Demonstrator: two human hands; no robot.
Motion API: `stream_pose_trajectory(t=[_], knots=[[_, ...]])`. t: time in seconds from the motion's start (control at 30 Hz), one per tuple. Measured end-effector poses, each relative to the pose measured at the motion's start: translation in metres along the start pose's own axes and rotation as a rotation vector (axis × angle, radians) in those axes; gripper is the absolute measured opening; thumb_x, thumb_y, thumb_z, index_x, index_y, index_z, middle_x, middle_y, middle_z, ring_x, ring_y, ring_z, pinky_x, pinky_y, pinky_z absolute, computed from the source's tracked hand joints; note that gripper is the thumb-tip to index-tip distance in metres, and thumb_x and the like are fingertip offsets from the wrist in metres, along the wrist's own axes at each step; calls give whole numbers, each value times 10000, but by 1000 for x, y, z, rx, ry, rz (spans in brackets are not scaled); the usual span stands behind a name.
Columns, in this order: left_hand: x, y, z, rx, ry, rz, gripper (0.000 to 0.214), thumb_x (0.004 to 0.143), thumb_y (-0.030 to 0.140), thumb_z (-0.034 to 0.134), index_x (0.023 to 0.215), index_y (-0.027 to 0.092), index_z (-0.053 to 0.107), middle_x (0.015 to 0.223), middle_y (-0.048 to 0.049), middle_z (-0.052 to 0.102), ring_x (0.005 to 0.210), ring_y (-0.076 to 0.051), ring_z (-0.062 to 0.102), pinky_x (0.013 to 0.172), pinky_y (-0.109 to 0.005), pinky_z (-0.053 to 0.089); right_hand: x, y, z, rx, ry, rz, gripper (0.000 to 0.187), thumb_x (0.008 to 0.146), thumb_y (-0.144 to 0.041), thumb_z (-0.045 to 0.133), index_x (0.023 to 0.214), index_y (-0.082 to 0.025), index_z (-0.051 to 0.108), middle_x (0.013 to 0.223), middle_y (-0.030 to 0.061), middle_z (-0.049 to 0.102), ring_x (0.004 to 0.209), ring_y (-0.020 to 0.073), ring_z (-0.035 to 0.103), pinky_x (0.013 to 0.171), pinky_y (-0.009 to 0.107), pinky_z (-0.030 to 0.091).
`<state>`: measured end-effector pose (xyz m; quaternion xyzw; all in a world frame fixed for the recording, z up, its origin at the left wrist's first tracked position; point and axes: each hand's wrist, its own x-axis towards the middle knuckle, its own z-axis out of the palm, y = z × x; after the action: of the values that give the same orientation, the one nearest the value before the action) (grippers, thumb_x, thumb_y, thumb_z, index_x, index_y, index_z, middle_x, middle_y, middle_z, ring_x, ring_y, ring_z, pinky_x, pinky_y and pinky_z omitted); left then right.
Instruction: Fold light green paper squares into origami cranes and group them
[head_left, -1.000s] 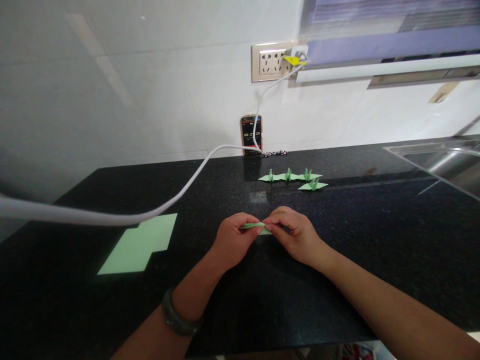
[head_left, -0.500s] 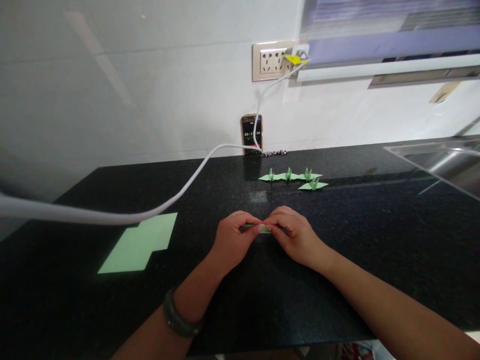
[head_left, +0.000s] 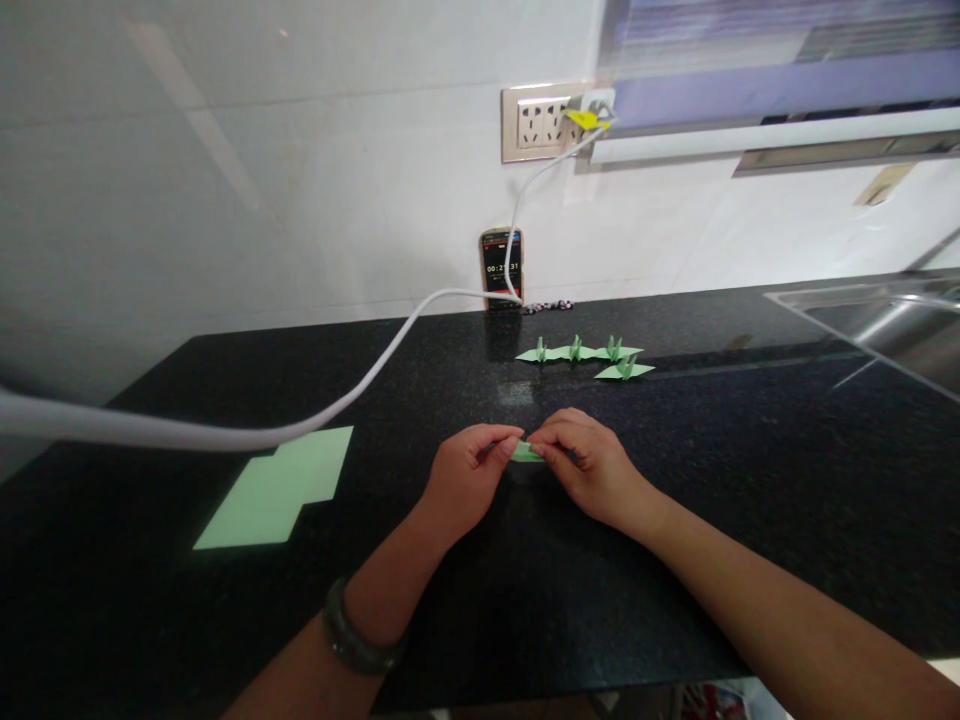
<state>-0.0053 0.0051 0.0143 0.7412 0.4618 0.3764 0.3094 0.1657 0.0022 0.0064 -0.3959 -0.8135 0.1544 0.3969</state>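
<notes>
- While both hands hover low over the black worktop [head_left: 675,560], the left hand [head_left: 466,475] and right hand [head_left: 592,465] meet almost fingertip to fingertip.
- Fingers of each hand pinch one end of a small folded green paper [head_left: 525,452], which spans the narrow gap between them.
- Four green paper cranes [head_left: 581,353] stand well beyond the fingers.
- Flat green sheets [head_left: 277,487] lie well left of the fingers.

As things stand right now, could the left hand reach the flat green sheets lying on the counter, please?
Probably yes. The flat green sheets lie on the counter left of the left hand, with nothing between; the white cable passes behind them. The hand pinches the folded green paper, though.
</notes>
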Motion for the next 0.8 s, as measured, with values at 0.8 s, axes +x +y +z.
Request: stream_pose_trajectory(t=[0.8], knots=[[0,-5,-2,-48,77,-157,189,717,329,543,699,155,614,607,11,570,540,-102,483,517,-216,367,2,1,-5,-95,-27,29,141,832,-192,405,795,-175,540,796,62,555,793,175,496,733,330,407]])
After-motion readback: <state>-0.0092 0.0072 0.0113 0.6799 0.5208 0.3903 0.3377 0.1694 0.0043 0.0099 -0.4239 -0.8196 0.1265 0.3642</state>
